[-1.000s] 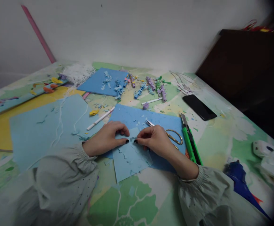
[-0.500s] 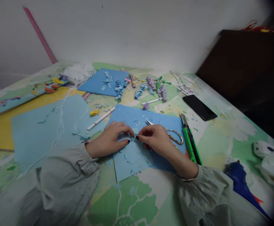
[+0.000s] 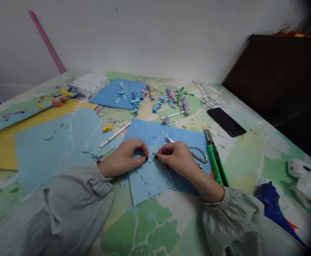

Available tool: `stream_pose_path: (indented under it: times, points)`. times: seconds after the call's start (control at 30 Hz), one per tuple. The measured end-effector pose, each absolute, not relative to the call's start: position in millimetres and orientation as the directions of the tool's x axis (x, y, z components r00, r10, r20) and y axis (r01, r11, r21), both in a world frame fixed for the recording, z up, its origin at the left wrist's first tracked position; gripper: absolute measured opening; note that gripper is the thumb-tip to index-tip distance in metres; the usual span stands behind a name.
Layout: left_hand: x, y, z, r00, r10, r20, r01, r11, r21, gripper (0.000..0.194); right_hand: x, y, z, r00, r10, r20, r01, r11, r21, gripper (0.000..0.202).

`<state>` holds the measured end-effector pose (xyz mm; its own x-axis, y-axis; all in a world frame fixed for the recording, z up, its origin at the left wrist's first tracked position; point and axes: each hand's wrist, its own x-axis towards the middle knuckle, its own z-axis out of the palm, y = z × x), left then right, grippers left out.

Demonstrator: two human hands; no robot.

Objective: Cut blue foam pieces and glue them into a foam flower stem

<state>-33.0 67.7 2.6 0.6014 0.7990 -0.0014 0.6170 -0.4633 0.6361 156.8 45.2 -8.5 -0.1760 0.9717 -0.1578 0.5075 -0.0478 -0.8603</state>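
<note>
Both hands are over a light blue paper sheet [image 3: 147,186], which lies partly on a darker blue sheet [image 3: 195,137] and carries small blue scraps. My left hand [image 3: 127,156] has its thumb and index fingertips pressed together; anything between them is too small to make out. Just right of it, my right hand [image 3: 177,158] pinches a tiny light blue paper piece [image 3: 154,154] between thumb and index finger. Gold-handled scissors [image 3: 199,155] lie partly hidden under my right hand. Beside them rests a green box cutter [image 3: 216,160] with its blade out.
Behind are decorated paper rolls [image 3: 159,103], a white stick [image 3: 115,134] and a black phone [image 3: 226,122]. Light blue paper [image 3: 46,142] with white yarn [image 3: 70,137] spreads at the left. A blue glue gun [image 3: 273,202] lies at the right.
My left fingertips have moved slightly left, away from my right fingertips, and closed together. My right hand has barely moved and keeps its pinch.
</note>
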Motion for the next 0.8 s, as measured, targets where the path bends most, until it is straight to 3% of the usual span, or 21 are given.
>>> stream_pose_path:
  times: [0.13, 0.37, 0.8]
  points:
    - [-30.4, 66.3, 4.9, 0.546, 0.837, 0.032, 0.577, -0.404, 0.710, 0.014, 154.9, 44.0, -8.9, -0.171, 0.979, -0.115, 0.584, 0.007, -0.812, 0.008]
    - [-26.0, 65.0, 7.3, 0.539, 0.839, 0.068, 0.609, -0.445, 0.656, 0.010, 153.4, 45.3, -12.6, -0.177, 0.984, -0.020, 0.612, 0.094, -0.785, 0.007]
    - [-26.4, 67.4, 2.2, 0.452, 0.890, 0.059, 0.612, -0.358, 0.705, 0.007, 154.8, 45.6, -7.0, -0.178, 0.983, -0.041, 0.613, 0.079, -0.786, 0.006]
